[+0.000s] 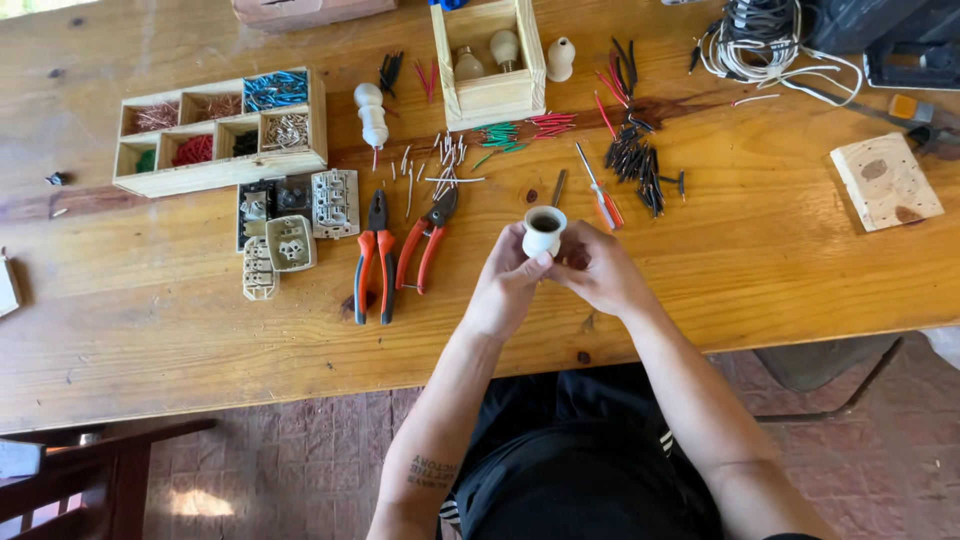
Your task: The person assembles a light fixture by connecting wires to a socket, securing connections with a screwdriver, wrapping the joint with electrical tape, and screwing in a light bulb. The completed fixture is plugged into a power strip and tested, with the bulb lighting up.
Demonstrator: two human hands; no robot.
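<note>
Both hands grip one white ceramic socket [544,231], glossy and barrel-shaped, held just above the bench [760,260] near the middle of its near edge. Left hand [508,285] closed round the socket's side, thumb against its lower body; right hand [598,270] closed on its far side, fingers curled behind. The socket's long axis runs about upright, tilted slightly; its round dark mouth points up toward the camera.

Bench: planks of varnished, grainy wood with knots and stains.

Counted beside the hands: two pliers [375,255], red and black handles, lying side by side left of the socket, jaws toward the far edge. One screwdriver [601,190] with red handle, just beyond the socket. One loose white socket piece [371,113] and one more [560,58] nearer the far edge.

Open wooden box [490,95] at the far edge, middle, holds two pale bulb-shaped pieces. A wooden tray [220,170] toward the left has seven compartments of cut wire: copper, blue, red, green, black. Cream and black plastic switch parts [290,240] lie next to it; count unclear. Short wire cuttings [635,165], black, red and green, are scattered beyond the socket. One square wooden block [885,180] near the right end. One coil of white cable [760,45] at the far right corner.
</note>
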